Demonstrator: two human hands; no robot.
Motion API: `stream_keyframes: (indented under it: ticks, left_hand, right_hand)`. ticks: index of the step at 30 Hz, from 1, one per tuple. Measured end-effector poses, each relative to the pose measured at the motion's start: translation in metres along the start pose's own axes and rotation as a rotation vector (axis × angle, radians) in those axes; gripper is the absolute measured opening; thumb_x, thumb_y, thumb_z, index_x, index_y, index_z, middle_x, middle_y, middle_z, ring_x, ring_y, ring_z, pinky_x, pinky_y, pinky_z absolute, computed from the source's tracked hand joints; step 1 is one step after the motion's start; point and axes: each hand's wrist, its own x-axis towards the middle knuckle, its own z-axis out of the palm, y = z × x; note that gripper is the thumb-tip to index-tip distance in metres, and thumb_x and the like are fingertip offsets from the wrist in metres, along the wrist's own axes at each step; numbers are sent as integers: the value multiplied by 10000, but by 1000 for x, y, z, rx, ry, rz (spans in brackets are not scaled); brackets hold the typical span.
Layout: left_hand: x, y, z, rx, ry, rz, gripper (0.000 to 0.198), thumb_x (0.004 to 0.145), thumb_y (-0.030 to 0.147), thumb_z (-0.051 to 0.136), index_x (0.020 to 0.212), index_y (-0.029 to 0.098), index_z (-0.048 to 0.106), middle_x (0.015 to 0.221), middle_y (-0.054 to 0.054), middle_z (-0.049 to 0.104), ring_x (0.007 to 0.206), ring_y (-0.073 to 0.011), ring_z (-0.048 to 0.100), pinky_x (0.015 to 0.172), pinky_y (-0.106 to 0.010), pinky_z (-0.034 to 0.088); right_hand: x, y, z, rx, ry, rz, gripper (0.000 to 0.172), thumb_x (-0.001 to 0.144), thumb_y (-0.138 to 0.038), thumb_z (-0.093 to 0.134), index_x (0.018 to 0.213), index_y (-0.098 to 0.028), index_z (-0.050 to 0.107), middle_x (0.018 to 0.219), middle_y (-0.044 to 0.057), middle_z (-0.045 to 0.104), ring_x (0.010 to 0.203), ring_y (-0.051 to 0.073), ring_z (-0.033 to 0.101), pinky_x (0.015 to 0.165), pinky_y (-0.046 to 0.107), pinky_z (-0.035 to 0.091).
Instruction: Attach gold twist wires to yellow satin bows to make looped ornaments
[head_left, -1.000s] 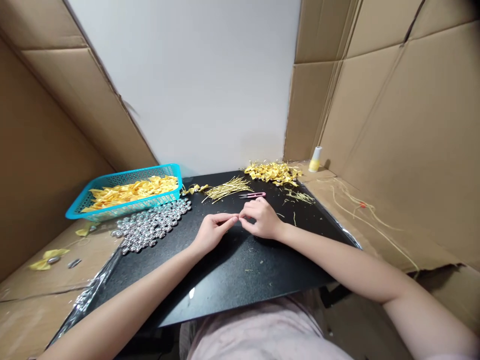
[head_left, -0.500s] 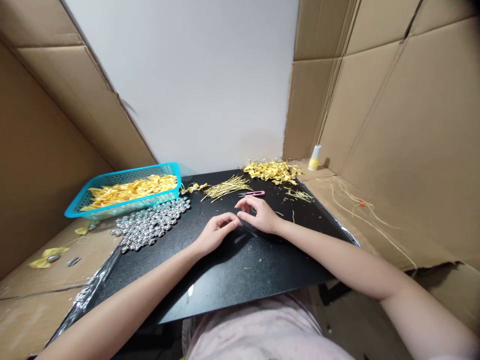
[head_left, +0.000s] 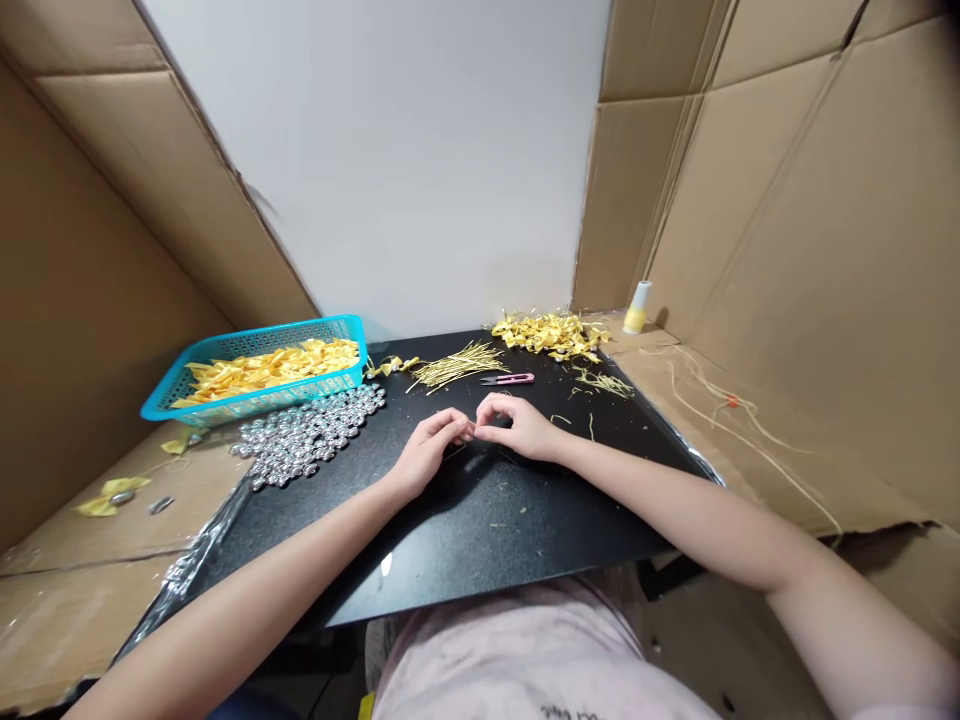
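Observation:
My left hand (head_left: 435, 447) is pinched closed over the middle of the black tabletop (head_left: 457, 550), on something too small to make out. Its fingertips meet those of my right hand (head_left: 517, 428), whose thumb and forefinger are also pinched together. A thin strand seems to show just under the fingers. Beyond the hands lie pink-handled thread snips (head_left: 508, 380) and a loose bundle of gold twist ties (head_left: 461, 367). A few yellow ribbon bows (head_left: 394, 367) sit left of the bundle.
A turquoise basket (head_left: 251, 405) holds yellow ribbon pieces; silver beads (head_left: 315, 435) spread before it. Finished-looking yellow bows (head_left: 551, 335) are heaped at the back right, near cord scraps (head_left: 604, 384). A thread cone (head_left: 637, 308) stands by the cardboard wall (head_left: 810, 280).
My right thumb and forefinger have closed together and come up against my left fingertips. The whole view has shifted slightly.

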Motion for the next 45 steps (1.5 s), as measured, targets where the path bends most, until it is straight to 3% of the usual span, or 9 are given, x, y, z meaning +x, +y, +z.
stream_keyframes:
  ticks: [6,13,19,27,33,37,41,45]
  left_hand:
    - [3,-3,1,-34,21,-57,189,752,311,530,626,174,567,658,-2,565,682,-155,522,688,-271,418]
    - [5,-5,-1,-25,-41,-98,180,702,246,479,549,179,543,664,-22,609,670,-168,503,689,-289,415]
    - [6,0,-2,-9,-166,-110,206,702,251,473,506,190,488,663,-25,606,726,-187,510,770,-301,409]
    - [6,7,-2,2,-231,-122,185,667,265,491,504,188,533,684,-32,620,746,-202,519,796,-305,404]
    - [6,3,-2,-19,-232,-120,212,714,302,507,554,181,574,755,-47,659,791,-207,536,803,-305,404]
    - [6,5,-2,-38,-207,-112,198,705,303,519,549,186,547,701,-38,629,776,-210,528,803,-314,410]
    - [5,6,-2,-57,-186,-112,191,698,282,526,534,184,510,702,-27,607,754,-197,506,779,-309,410]
    - [5,5,-1,-78,-156,-110,204,706,291,530,532,185,510,707,-32,598,779,-204,508,787,-313,413]
  right_hand:
    - [-4,-5,4,-161,107,-92,111,824,-182,636,723,-183,592,775,9,635,771,149,563,774,300,423]
    - [-7,-11,6,-374,85,-161,99,883,-185,563,785,-190,569,836,18,655,825,163,577,835,332,343]
    - [-7,-11,7,-362,74,-173,99,890,-155,551,797,-187,568,824,16,656,816,162,575,825,325,330]
    - [-6,-10,10,-331,72,-128,108,885,-160,557,785,-193,581,812,14,665,808,160,582,839,332,347]
    - [-4,-9,8,-211,164,-69,88,813,-166,612,744,-191,564,709,-11,623,714,143,574,766,300,420]
    - [-6,-12,4,-159,166,-95,77,787,-169,614,727,-196,573,757,7,629,765,154,578,763,304,443]
    - [-10,-12,4,-278,155,-161,80,742,-165,679,680,-202,644,838,17,660,824,171,572,828,359,395]
    - [-13,-9,10,-421,220,-116,49,767,-207,703,748,-244,727,877,15,688,864,184,557,838,381,354]
